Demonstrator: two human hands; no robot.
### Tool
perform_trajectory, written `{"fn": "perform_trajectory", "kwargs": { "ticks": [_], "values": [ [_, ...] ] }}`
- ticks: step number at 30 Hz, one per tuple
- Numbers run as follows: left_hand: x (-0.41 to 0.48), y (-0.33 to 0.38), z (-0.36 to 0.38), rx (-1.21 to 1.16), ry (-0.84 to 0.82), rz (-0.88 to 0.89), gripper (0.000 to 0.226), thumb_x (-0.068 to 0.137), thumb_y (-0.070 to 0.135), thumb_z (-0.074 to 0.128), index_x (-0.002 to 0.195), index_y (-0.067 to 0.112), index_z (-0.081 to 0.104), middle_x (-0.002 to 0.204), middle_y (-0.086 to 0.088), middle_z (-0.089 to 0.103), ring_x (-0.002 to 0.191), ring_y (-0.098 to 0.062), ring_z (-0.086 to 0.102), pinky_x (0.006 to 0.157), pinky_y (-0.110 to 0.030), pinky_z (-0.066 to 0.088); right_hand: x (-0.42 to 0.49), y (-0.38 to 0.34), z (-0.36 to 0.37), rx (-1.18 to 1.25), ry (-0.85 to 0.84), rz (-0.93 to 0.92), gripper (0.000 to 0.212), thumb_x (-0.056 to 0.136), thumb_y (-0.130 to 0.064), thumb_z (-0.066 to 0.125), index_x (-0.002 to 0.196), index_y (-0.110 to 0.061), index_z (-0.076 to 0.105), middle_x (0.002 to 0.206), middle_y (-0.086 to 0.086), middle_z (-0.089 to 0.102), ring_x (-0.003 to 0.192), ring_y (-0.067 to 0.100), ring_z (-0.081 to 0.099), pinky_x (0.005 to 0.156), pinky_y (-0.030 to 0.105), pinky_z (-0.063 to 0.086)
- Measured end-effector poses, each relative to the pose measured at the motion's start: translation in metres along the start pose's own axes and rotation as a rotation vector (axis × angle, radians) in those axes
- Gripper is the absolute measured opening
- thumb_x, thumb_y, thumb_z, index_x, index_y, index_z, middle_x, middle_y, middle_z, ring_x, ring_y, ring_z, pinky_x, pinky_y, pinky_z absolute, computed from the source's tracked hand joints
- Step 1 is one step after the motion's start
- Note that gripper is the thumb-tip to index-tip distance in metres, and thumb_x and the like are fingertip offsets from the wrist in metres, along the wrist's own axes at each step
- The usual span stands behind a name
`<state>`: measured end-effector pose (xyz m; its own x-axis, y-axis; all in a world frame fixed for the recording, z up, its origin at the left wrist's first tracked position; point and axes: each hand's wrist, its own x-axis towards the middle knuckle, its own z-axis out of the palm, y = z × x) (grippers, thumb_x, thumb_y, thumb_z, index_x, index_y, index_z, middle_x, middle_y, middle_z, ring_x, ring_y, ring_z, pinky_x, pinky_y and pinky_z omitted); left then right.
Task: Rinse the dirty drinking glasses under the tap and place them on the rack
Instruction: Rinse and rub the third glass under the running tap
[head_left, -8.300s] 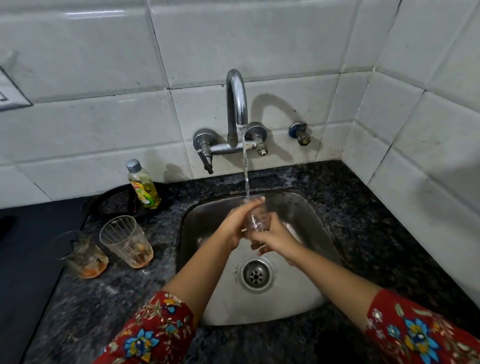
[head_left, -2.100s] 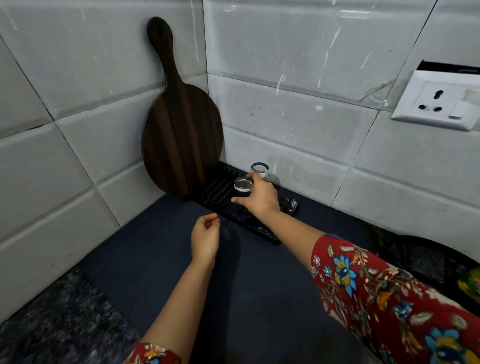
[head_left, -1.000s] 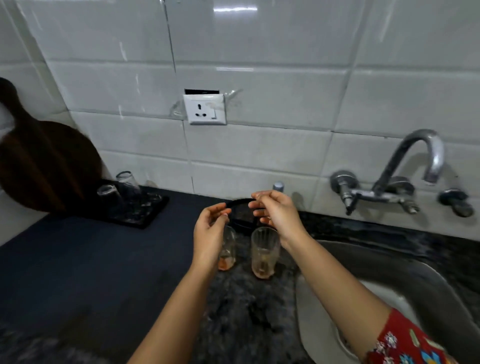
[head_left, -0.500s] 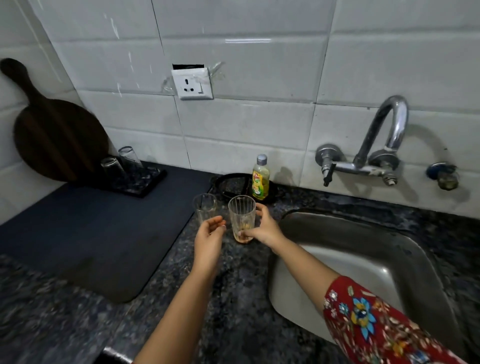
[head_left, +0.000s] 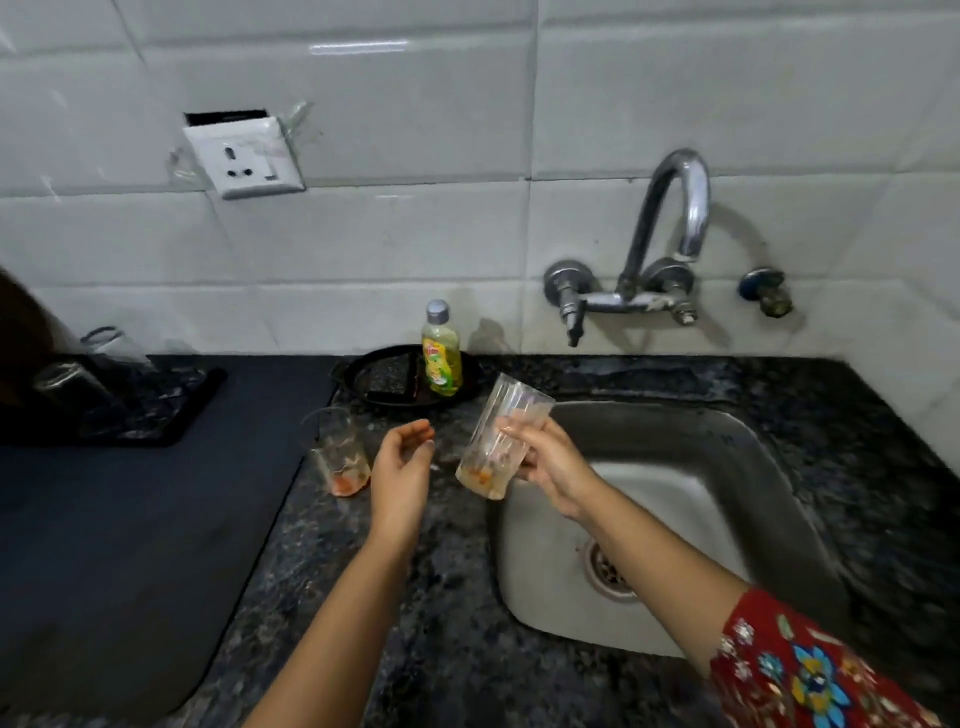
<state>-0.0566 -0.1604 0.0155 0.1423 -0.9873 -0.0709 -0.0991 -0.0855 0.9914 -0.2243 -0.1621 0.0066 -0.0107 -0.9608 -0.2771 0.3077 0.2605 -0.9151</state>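
Head view looking down along two bare forearms, showing a red floral sleeve (head_left: 810, 670) at the lower right. Gripping a ribbed drinking glass (head_left: 498, 441) in the right hand (head_left: 553, 470), fingers curling round its side, tilting it so that the rim is leaning up and to the right. Holding it in the air above the left rim of the steel sink (head_left: 675, 431), with orange dregs lying in its bottom. Holding the left hand (head_left: 402, 467) just left of it, fingers loosely spread and slightly bent, gripping nothing and touching neither glass. Showing a second dirty glass (head_left: 340, 452) standing upright on the dark speckled desk (head_left: 441, 623) just left of that hand, orange residue sitting at its base, beside the edge of a dark mat (head_left: 130, 519). Farther back, showing a yellow-green soap bottle (head_left: 441, 358) standing on a round black dish (head_left: 384, 379) near the wall. At the far left, showing clear glasses (head_left: 111, 343) resting on the black rack (head_left: 145, 415), blurred. Beyond, showing the curved chrome tap (head_left: 675, 218) rising over the sink, and a white socket (head_left: 244, 158) sitting on the tiled wall.
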Motion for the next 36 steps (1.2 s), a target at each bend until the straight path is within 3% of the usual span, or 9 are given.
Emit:
{"fn": "perform_trajectory", "kwargs": {
  "ticks": [3, 7, 11, 14, 19, 25, 29, 33, 36],
  "values": [
    [0.008, 0.008, 0.038, 0.057, -0.077, 0.046, 0.022, 0.094, 0.003, 0.052, 0.115, 0.009, 0.059, 0.112, -0.003, 0.063, 0.106, -0.017, 0.058, 0.096, -0.030, 0.044, -0.019, -0.022, -0.040, 0.074, 0.034, 0.040, 0.015, 0.086, -0.018, 0.061, 0.100, -0.017, 0.057, 0.085, 0.003, 0.065, 0.076, 0.019, 0.064, 0.072, 0.034, 0.052],
    [0.027, 0.031, 0.096, 0.187, -0.178, 0.117, 0.028, 0.097, 0.011, 0.052, 0.122, 0.002, 0.058, 0.118, -0.009, 0.063, 0.112, -0.020, 0.057, 0.090, -0.022, 0.038, -0.029, -0.040, -0.083, -0.006, 0.187, 0.009, 0.039, 0.077, -0.009, 0.071, 0.112, -0.012, 0.056, 0.101, 0.010, 0.067, 0.091, 0.023, 0.066, 0.086, 0.042, 0.052],
    [0.044, 0.057, 0.159, 0.351, -0.244, 0.196, 0.043, 0.101, 0.030, 0.043, 0.133, 0.002, 0.052, 0.132, -0.017, 0.057, 0.123, -0.030, 0.052, 0.097, -0.031, 0.038, -0.030, -0.050, -0.122, -0.081, 0.322, 0.002, 0.053, 0.069, -0.005, 0.079, 0.112, -0.018, 0.050, 0.104, 0.006, 0.064, 0.101, 0.025, 0.063, 0.092, 0.044, 0.051],
    [0.056, 0.072, 0.194, 0.505, -0.209, 0.225, 0.053, 0.102, 0.044, 0.030, 0.112, 0.002, 0.059, 0.112, -0.022, 0.063, 0.106, -0.038, 0.058, 0.078, -0.035, 0.039, -0.031, -0.055, -0.142, -0.129, 0.350, -0.023, 0.058, 0.069, -0.005, 0.079, 0.114, -0.017, 0.046, 0.098, 0.000, 0.061, 0.094, 0.018, 0.062, 0.078, 0.035, 0.053],
    [0.068, 0.078, 0.205, 0.686, -0.100, 0.238, 0.067, 0.101, 0.050, 0.018, 0.089, -0.001, 0.060, 0.085, -0.018, 0.059, 0.077, -0.031, 0.052, 0.066, -0.035, 0.037, -0.026, -0.054, -0.160, -0.281, 0.336, -0.067, 0.070, 0.063, -0.011, 0.084, 0.120, -0.018, 0.044, 0.112, 0.004, 0.060, 0.106, 0.021, 0.059, 0.093, 0.041, 0.050],
    [0.075, 0.071, 0.210, 0.625, -0.073, 0.225, 0.069, 0.104, 0.041, 0.014, 0.086, -0.005, 0.063, 0.084, -0.021, 0.063, 0.074, -0.032, 0.054, 0.064, -0.035, 0.036, -0.023, -0.051, -0.158, -0.340, 0.311, -0.106, 0.068, 0.064, -0.008, 0.084, 0.118, -0.017, 0.044, 0.112, 0.004, 0.062, 0.104, 0.020, 0.059, 0.091, 0.036, 0.049],
    [0.078, 0.065, 0.208, 0.479, -0.111, 0.158, 0.074, 0.100, 0.053, 0.013, 0.102, 0.000, 0.065, 0.097, -0.021, 0.069, 0.089, -0.036, 0.063, 0.080, -0.040, 0.049, -0.021, -0.050, -0.154, -0.372, 0.277, -0.128, 0.069, 0.063, -0.008, 0.084, 0.120, -0.016, 0.044, 0.111, 0.001, 0.061, 0.105, 0.019, 0.059, 0.094, 0.037, 0.049],
    [0.071, 0.043, 0.198, 0.234, -0.256, 0.014, 0.104, 0.074, 0.087, 0.016, 0.144, 0.013, 0.038, 0.134, -0.016, 0.057, 0.125, -0.033, 0.052, 0.108, -0.052, 0.038, -0.021, -0.046, -0.155, -0.407, 0.253, -0.143, 0.071, 0.062, -0.006, 0.084, 0.120, -0.015, 0.045, 0.114, 0.002, 0.061, 0.108, 0.019, 0.059, 0.097, 0.039, 0.048],
    [0.053, 0.017, 0.191, 0.120, -0.337, -0.048, 0.061, 0.100, 0.050, 0.031, 0.143, 0.008, 0.040, 0.133, -0.013, 0.059, 0.126, -0.027, 0.052, 0.111, -0.044, 0.034, -0.021, -0.043, -0.158, -0.438, 0.251, -0.139, 0.069, 0.059, -0.005, 0.086, 0.114, -0.018, 0.046, 0.110, -0.002, 0.061, 0.110, 0.018, 0.058, 0.099, 0.038, 0.047]
  ]
}}
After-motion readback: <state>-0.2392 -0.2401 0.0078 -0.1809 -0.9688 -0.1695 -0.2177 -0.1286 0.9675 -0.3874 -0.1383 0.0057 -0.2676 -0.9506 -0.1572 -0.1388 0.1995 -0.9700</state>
